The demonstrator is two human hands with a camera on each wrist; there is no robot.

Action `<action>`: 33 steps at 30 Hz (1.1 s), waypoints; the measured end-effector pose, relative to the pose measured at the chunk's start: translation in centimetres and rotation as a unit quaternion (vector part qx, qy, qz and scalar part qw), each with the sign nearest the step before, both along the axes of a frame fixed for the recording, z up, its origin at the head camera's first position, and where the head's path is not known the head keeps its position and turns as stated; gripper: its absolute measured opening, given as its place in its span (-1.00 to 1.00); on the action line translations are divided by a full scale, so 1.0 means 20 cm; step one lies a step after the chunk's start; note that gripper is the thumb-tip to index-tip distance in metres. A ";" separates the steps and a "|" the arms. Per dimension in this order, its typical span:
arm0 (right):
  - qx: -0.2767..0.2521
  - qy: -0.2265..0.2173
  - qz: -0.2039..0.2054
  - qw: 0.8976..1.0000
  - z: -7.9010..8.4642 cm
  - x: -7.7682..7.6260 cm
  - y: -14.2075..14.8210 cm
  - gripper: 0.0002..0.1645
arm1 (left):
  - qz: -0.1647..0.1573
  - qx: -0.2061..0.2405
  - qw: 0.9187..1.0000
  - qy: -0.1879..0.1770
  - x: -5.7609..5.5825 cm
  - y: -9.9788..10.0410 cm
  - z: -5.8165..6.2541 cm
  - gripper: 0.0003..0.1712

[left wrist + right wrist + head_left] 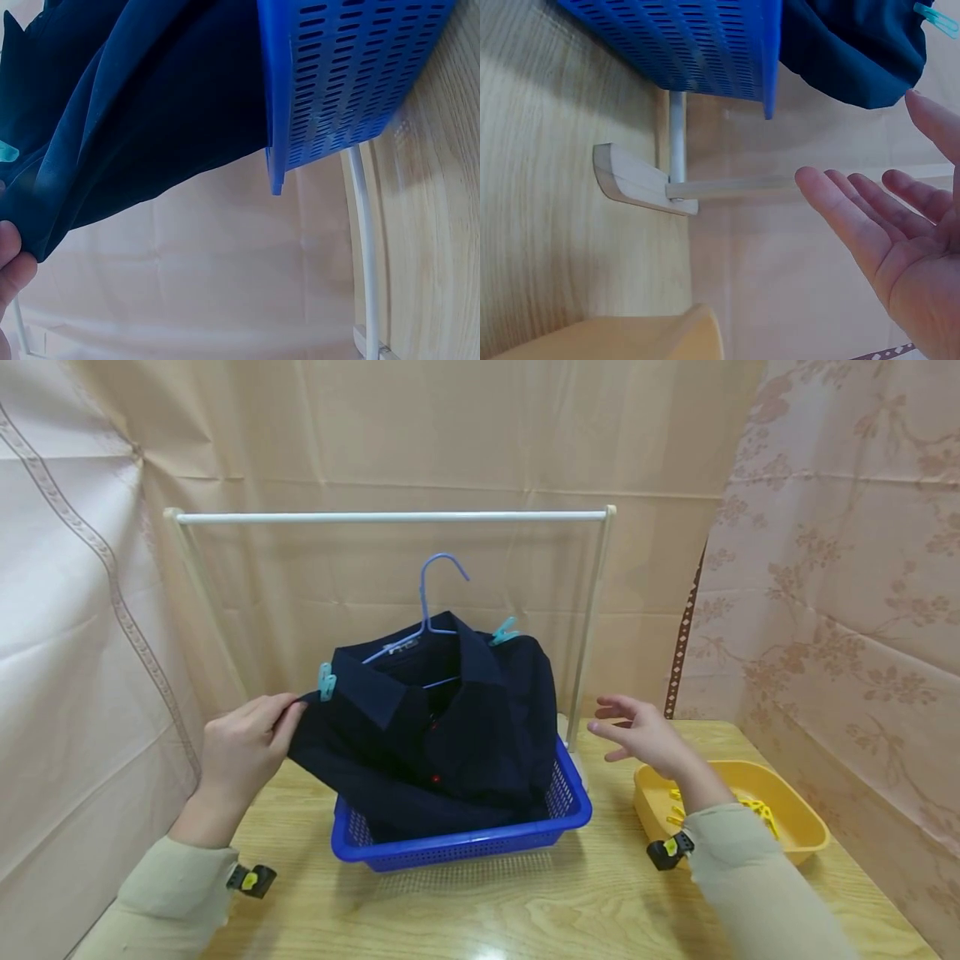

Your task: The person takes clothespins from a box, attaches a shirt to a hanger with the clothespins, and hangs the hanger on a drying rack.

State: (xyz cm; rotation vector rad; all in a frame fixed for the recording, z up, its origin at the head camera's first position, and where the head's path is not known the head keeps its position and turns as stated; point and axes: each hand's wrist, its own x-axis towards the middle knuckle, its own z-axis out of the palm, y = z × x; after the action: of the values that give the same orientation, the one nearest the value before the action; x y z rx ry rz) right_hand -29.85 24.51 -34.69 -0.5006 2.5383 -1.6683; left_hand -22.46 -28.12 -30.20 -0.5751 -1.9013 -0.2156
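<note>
The left grip (243, 756), its wrist low and fingers reaching up and inward, pinches the navy shirt (480, 735) at the shoulder edge, just beside a teal clothespin (327, 682). Rightward of that grip, the shirt sits on a blue hanger (425, 602), its lower part inside the blue basket (465, 843). The right grip (648, 739) is wide, its parted fingers pointing toward the shirt but apart from it.

The wood-grain table (585, 893) directly bears the basket (465, 850). The rack (390, 517) stands behind the basket, one foot near its right end. The tub (802, 827) sits to the basket's right, apart from it.
</note>
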 end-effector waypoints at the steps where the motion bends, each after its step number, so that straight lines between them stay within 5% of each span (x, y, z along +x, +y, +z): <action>1: 0.000 -0.002 0.001 1.000 -0.01 0.00 0.00 -0.16 | 0.001 0.000 1.000 0.000 0.00 0.00 0.00 -0.82; 17: -0.009 -0.046 0.016 0.999 -0.11 0.00 -0.04 -0.14 | 0.001 0.018 0.999 0.032 -0.02 -0.01 -0.04 -0.84; 29: -0.003 -0.061 0.023 0.998 -0.18 -0.01 -0.08 -0.25 | 0.026 0.000 1.000 -0.007 0.00 -0.03 -0.06 -0.82; 33: -0.010 -0.067 0.022 0.997 -0.20 0.00 -0.10 -0.22 | 0.017 0.011 1.000 0.005 -0.01 -0.04 -0.07 -0.84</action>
State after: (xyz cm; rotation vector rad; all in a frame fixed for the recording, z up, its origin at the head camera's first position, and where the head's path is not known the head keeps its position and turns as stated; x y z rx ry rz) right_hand -29.91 22.55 -38.64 -0.4267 2.4014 -1.6544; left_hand -22.58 -28.87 -31.67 -0.5271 -1.8955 -0.2106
